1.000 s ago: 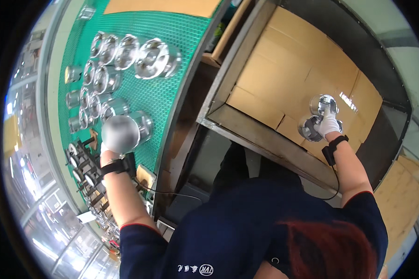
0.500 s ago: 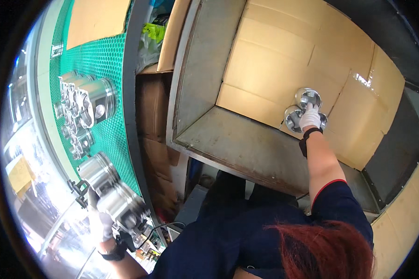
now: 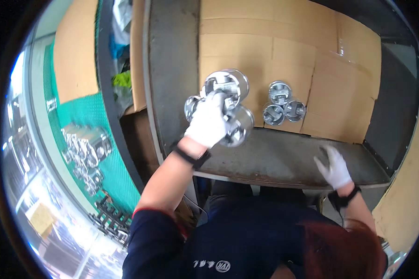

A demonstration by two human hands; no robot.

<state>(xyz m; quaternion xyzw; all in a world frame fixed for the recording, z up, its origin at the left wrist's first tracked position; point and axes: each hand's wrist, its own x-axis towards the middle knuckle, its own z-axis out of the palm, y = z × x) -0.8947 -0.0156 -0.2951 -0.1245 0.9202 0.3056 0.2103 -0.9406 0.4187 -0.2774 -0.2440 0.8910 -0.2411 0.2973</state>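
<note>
My left hand (image 3: 207, 124), in a white glove, is closed on a cluster of three shiny metal pistons (image 3: 233, 83). It carries them above the left part of a metal bin lined with cardboard (image 3: 246, 32). Their hollow undersides face up, and my fingers reach in where they meet. To the right, three more pistons (image 3: 280, 92) stand close together on the cardboard, also hollow side up. My right hand (image 3: 334, 168), gloved too, hovers over the bin's front ledge (image 3: 274, 158), its fingers apart and nothing in it.
On the left, a green mesh mat (image 3: 108, 153) holds several pistons (image 3: 86, 144) in a group. A black rack-like part (image 3: 109, 218) lies nearer me, and a cardboard sheet (image 3: 77, 56) covers the mat's far end. The bin's metal left wall (image 3: 172, 69) rises between.
My left hand has brought its pistons from beside the green mat over to the bin. My right hand has let go of the standing pistons and drawn back toward me.
</note>
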